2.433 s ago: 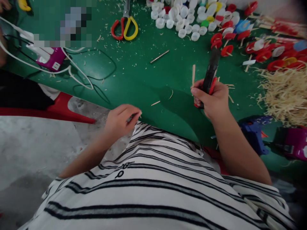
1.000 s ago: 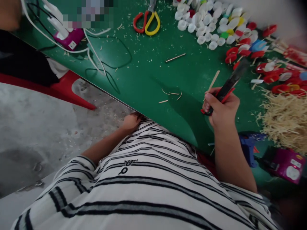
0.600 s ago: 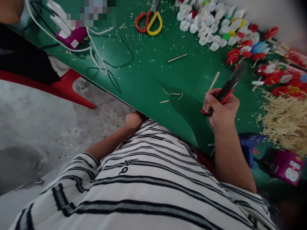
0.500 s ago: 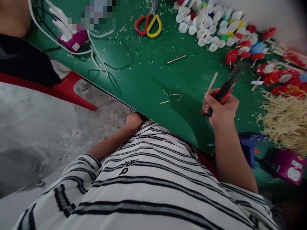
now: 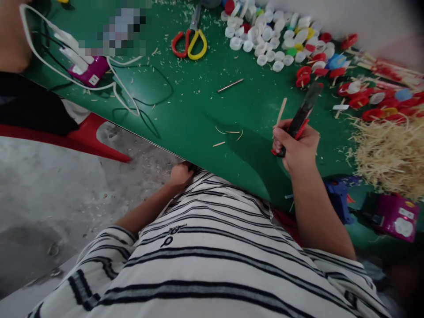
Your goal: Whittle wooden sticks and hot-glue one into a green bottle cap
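Note:
My right hand [image 5: 296, 145] rests on the green table [image 5: 185, 110], shut around a black and red utility knife [image 5: 304, 110] that points away from me. The same hand pinches a thin wooden stick [image 5: 281, 111], which stands up beside the knife. My left hand [image 5: 180, 173] is curled at the table's near edge, pressed against my striped shirt [image 5: 212, 247]; its fingers are tucked out of sight. A few curled wood shavings [image 5: 228, 132] lie on the table between my hands.
Red and yellow scissors [image 5: 188, 40], white bottle caps [image 5: 261, 37], red caps on sticks [image 5: 361, 95] and a shaving pile [image 5: 387, 150] lie beyond. A blue glue gun [image 5: 338, 201] and purple socket block [image 5: 394, 216] sit right. Another person [image 5: 23, 106] sits left.
My left hand has dropped from above the table's edge down against my shirt and curled up. My right hand keeps the knife and stick, almost still.

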Motion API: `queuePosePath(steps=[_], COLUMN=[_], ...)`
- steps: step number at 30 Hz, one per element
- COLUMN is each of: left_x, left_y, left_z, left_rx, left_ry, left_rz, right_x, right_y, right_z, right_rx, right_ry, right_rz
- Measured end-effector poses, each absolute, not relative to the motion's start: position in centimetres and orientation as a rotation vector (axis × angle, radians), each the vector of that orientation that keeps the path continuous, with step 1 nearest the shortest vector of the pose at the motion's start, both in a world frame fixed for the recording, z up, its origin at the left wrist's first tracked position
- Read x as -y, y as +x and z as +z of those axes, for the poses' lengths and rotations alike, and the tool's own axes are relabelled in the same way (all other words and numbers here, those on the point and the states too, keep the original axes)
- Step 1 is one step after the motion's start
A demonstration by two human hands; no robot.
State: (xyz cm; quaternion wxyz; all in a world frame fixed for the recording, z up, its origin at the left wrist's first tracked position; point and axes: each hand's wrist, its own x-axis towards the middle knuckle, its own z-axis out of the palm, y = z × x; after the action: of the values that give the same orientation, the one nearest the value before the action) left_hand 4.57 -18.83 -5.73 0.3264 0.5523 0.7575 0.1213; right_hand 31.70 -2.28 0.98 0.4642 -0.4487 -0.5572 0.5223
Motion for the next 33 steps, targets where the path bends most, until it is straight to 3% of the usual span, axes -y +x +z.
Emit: queuePosePath(steps=[8, 15, 22, 24, 29, 33], left_x=[19.7, 19.9, 23.3, 23.0, 16.7, 10.5], left_y=[2.5, 2.5, 2.8, 2.5, 2.2, 3.3], left_z=[-9.2, -9.2, -3.6, -1.0, 3.0, 2.9], left_rx=[-2.007, -2.084, -1.72, -1.526, -1.653, -1.673], left_ry=[1.337, 1.424, 1.773, 2.042, 2.311, 2.413], left_rz=[0.091, -0.045, -0.01, 0.184, 0.551, 0.362], right_x=[2.5, 2.5, 2.5, 2.5, 2.7, 2.7], right_y=[31.7, 31.8, 31.6, 31.7, 32.0, 32.1], right_z=[0.8, 0.9, 1.0, 0.9, 0.4, 0.4], right_rx=[1.393, 1.379, 1.351, 1.357, 1.383, 1.379], right_ry=[-1.065, -1.092, -1.097, -1.099, -1.102, -1.129], right_rz=[1.319, 1.293, 1.332, 1.355, 1.391, 1.381])
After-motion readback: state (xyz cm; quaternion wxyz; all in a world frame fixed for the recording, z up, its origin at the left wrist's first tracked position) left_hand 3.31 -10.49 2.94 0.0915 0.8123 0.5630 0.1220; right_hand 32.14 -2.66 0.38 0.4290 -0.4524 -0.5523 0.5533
